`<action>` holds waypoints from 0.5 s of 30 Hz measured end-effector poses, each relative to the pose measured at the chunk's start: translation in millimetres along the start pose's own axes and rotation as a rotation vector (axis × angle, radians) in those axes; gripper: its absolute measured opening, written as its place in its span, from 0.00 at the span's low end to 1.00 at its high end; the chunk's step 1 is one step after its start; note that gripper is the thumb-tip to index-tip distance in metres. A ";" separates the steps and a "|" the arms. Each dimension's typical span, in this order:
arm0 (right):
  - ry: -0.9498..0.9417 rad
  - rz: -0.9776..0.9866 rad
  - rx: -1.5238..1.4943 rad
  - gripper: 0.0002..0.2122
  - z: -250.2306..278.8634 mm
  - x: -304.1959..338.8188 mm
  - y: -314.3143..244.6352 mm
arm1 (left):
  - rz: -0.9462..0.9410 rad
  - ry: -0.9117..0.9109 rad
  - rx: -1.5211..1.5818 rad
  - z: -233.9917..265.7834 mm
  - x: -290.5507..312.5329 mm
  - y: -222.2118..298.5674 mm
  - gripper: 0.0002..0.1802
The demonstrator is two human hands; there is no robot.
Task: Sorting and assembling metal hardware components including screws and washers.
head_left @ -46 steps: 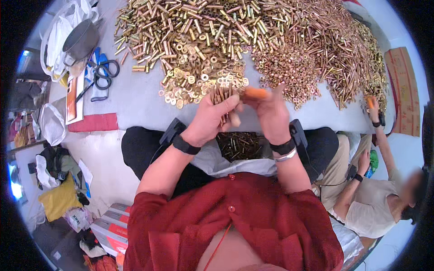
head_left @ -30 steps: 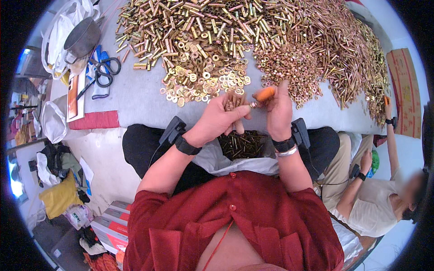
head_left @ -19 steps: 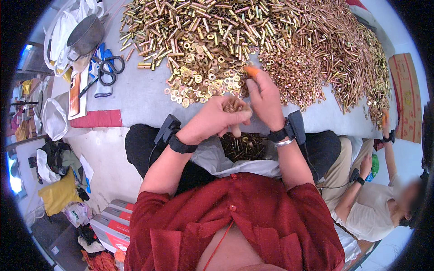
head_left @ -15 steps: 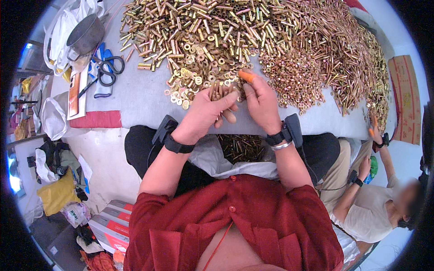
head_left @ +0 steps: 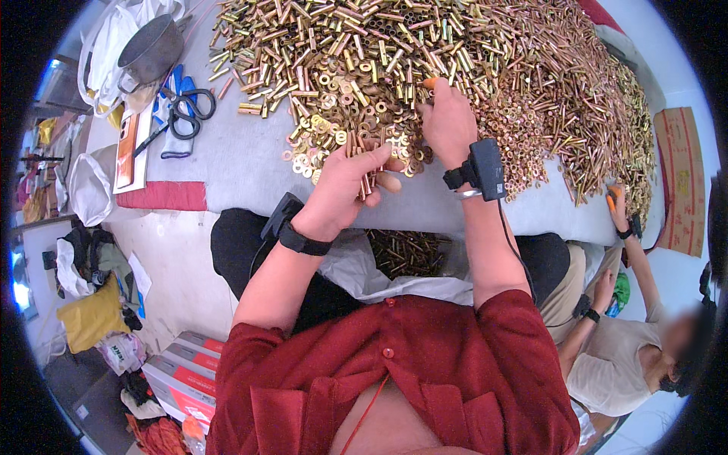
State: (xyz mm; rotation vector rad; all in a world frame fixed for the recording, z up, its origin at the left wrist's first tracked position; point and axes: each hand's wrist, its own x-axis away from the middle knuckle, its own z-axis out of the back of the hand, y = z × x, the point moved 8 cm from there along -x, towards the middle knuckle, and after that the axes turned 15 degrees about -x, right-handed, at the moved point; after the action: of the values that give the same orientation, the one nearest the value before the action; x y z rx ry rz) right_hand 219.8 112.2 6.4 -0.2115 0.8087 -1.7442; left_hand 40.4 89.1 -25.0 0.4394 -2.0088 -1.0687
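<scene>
My left hand (head_left: 345, 186) is closed around a bundle of slender brass-coloured bolts (head_left: 364, 163), held upright above the near edge of the washer pile (head_left: 326, 125). Farther forward and to the right, my right hand (head_left: 451, 121) reaches to the border of the heap of metal sleeves (head_left: 356, 38). An orange finger cover (head_left: 431, 82) is on one of its fingers, with the thumb apart from it; the other fingers are mostly hidden, and nothing shows in its grasp. Beside that hand lies a pile of small nuts (head_left: 516, 140).
More long metal pieces (head_left: 584, 98) spread to the right, where a co-worker's hand (head_left: 618, 205) works. Black-handled scissors (head_left: 182, 114), a metal pot (head_left: 150, 53) and a phone (head_left: 127, 155) lie left. An open bag (head_left: 406, 250) of metal parts sits below the table edge.
My right hand has moved forward and right, away from my left hand, to the sleeve heap. The left hand keeps its bundle of bolts nearly in place.
</scene>
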 end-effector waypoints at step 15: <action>-0.004 -0.484 -1.599 0.13 -2.8 94.1 -0.1 | -0.086 -0.018 -0.171 -14.9 0.9 -9.7 0.13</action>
State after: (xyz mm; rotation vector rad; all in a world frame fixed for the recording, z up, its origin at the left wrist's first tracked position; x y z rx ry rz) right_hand 186.3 28.2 -19.8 -1.5401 2.1089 -1.0748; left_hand 50.9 75.0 -27.6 0.4295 -1.9094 -1.2903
